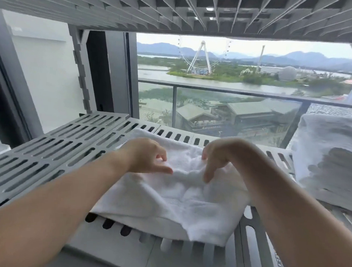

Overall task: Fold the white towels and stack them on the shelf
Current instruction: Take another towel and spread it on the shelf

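Head view, down along both bare forearms. Directly beneath the hands: white towel [167,199], folded flat on the grey slotted shelf [52,152], middle puckered up into a ridge between the fingertips. Off beyond the right wrist, well apart from the work: stack of folded towels [330,163] on the same shelf. Likely trouble from here: lifting by that small central pinch alone, enough to haul the top layer up, spill the lower layers and undo the fold; probably worse with loose, floppy terry and no support under the corners. Also a chance of sliding the whole bundle toward the body, near edge lying close to the shelf front, below both wrists. Possibly, too, snagging loops on the slots while dragging. Left hand [147,156] palm down, wrist bent, fingers curled, thumb stretched toward the ridge, seemingly pinching cloth. Right hand [219,156] arched higher, wrist cocked, fingertips pointing down, nipping the same ridge from the other side. Both hands closed on towel fabric, nearly meeting over its centre.
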Demonstrator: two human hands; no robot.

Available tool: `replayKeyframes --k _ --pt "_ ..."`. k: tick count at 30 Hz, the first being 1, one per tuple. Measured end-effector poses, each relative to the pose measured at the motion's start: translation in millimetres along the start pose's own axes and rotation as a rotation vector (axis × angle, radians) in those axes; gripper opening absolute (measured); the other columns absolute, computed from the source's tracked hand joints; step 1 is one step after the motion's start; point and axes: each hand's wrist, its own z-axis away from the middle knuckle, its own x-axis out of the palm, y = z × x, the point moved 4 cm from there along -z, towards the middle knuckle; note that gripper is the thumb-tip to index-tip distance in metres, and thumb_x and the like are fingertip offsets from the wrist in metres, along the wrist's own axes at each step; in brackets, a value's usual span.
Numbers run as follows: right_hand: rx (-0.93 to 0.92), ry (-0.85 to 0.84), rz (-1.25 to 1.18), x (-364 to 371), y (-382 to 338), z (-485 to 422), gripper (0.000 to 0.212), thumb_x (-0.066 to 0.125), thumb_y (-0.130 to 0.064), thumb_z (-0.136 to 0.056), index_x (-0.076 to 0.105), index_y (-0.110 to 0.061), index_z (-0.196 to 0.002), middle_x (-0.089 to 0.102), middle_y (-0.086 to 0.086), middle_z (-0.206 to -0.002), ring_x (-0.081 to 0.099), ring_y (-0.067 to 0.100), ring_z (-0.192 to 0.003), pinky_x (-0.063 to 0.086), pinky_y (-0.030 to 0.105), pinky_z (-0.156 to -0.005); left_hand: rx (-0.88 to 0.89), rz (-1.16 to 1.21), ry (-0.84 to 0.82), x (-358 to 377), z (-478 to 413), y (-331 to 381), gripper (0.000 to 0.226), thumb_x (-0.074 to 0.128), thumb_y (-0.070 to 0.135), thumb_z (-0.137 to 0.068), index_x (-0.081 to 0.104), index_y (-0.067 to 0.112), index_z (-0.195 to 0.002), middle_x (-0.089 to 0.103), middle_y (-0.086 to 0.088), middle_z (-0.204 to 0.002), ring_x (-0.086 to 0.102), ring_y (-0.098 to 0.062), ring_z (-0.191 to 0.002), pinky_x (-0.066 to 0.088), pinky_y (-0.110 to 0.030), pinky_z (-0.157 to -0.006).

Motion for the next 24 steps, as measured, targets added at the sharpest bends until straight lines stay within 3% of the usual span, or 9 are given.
replayKeyframes --k 2,3,5,9,12,16,18,21,24 --pt "0.052 0.114 -0.045 3.2 0.7 -5.9 0.039 0.081 -0.036 -0.077 0.070 -0.012 -0.106 0.068 0.003 -0.087 0.064 0.020 -0.075 0.053 0.026 -0.073 0.043 -0.114 -0.035 -1.1 0.5 0.8 0.037 0.051 0.065 -0.085 0.069 0.038 -0.104 0.067 0.016 -0.104 0.061 -0.011 -0.099 0.051 -0.029 -0.076" --pt "0.088 0.200 -0.074 4.7 2.0 -6.8 0.024 0.078 -0.028 -0.078 0.069 -0.013 -0.094 0.064 0.003 -0.077 0.061 0.021 -0.069 0.053 0.026 -0.069 0.050 -0.161 -0.030 -0.8 -0.8 1.5 0.022 0.052 0.048 -0.091 0.068 0.035 -0.097 0.068 0.011 -0.102 0.063 -0.016 -0.098 0.051 -0.030 -0.073" --pt "0.166 0.370 -0.180 9.9 4.3 -4.7 0.017 0.071 -0.019 -0.080 0.069 -0.014 -0.096 0.067 0.007 -0.091 0.064 0.026 -0.084 0.055 0.030 -0.077 0.033 -0.240 0.005 1.5 -4.9 3.5 0.019 0.048 0.023 -0.092 0.065 0.028 -0.085 0.066 0.004 -0.094 0.061 -0.022 -0.087 0.045 -0.029 -0.062" --pt "0.355 0.665 -0.211 19.2 10.5 16.2 0.030 0.058 -0.016 -0.084 0.067 -0.016 -0.112 0.067 0.011 -0.114 0.063 0.031 -0.109 0.049 0.035 -0.084 -0.024 -0.316 0.068 8.4 -11.4 2.3 0.020 0.051 0.007 -0.087 0.058 0.021 -0.076 0.064 0.002 -0.085 0.053 -0.024 -0.072 0.037 -0.029 -0.055" --pt "0.526 0.720 -0.098 22.1 24.8 39.2 0.026 0.062 -0.018 -0.083 0.069 -0.015 -0.108 0.068 0.011 -0.110 0.064 0.031 -0.106 0.049 0.035 -0.084 -0.057 -0.315 0.083 9.8 -17.5 2.6 0.017 0.053 0.007 -0.086 0.064 0.018 -0.080 0.061 0.001 -0.081 0.059 -0.026 -0.076 0.035 -0.027 -0.056" --pt "0.709 0.698 -0.228 25.8 39.8 58.7 0.022 0.063 -0.020 -0.083 0.069 -0.014 -0.103 0.070 0.010 -0.105 0.068 0.032 -0.100 0.043 0.033 -0.070 -0.166 -0.333 0.146 -6.6 -27.0 -0.1 0.017 0.056 0.012 -0.090 0.071 0.017 -0.096 0.071 -0.002 -0.099 0.068 -0.026 -0.094 0.038 -0.025 -0.052" --pt "0.731 0.660 -0.310 25.4 44.3 57.4 0.023 0.064 -0.020 -0.081 0.068 -0.014 -0.103 0.069 0.010 -0.105 0.066 0.032 -0.101 0.046 0.033 -0.072 -0.254 -0.276 0.220 -23.8 -30.1 -4.2 0.016 0.059 0.010 -0.090 0.071 0.014 -0.099 0.071 -0.008 -0.098 0.069 -0.031 -0.093 0.046 -0.031 -0.060" --pt "0.741 0.611 -0.399 18.4 56.2 44.4 0.018 0.059 -0.009 -0.080 0.069 -0.009 -0.094 0.073 0.011 -0.097 0.069 0.028 -0.096 0.055 0.036 -0.083 -0.320 -0.185 0.336 -49.6 -38.9 -4.5 0.020 0.056 -0.003 -0.085 0.070 0.005 -0.097 0.069 -0.016 -0.094 0.068 -0.037 -0.089 0.042 -0.035 -0.064" --pt "0.711 0.659 -0.428 0.7 72.0 23.8 0.018 0.054 -0.008 -0.085 0.071 -0.007 -0.091 0.075 0.012 -0.089 0.072 0.025 -0.091 0.057 0.036 -0.084 -0.333 -0.070 0.433 -70.8 -57.0 -3.2 0.022 0.053 -0.011 -0.081 0.067 -0.001 -0.095 0.067 -0.020 -0.093 0.067 -0.040 -0.089 0.044 -0.038 -0.064"
